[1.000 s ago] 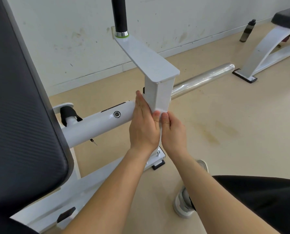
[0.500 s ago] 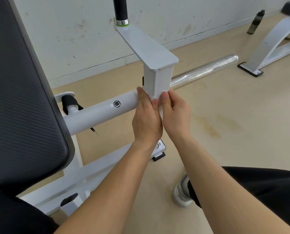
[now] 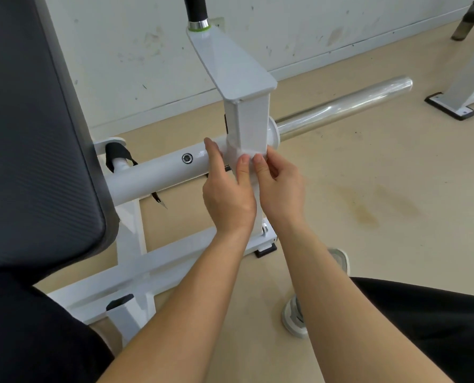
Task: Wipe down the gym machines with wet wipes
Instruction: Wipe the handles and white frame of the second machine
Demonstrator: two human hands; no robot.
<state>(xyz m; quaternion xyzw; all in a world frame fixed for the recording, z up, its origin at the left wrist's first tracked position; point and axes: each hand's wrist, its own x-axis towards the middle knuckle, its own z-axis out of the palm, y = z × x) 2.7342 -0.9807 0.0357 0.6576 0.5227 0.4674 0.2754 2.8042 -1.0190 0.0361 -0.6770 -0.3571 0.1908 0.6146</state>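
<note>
Both hands are low on the post (image 3: 248,120), right where it meets the tube (image 3: 158,172). The post stands straight up, so I think the next wipe goes up from the hands. The left hand (image 3: 227,194) wraps the post and its thumb presses the wipe (image 3: 245,155). The right hand (image 3: 280,186) pinches the wipe with bent fingers. The wipe is white on white and hard to see. The back of the post is hidden.

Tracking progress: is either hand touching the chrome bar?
No, the left hand and right hand hold a wipe against the white post; the chrome bar sticks out untouched.
</note>
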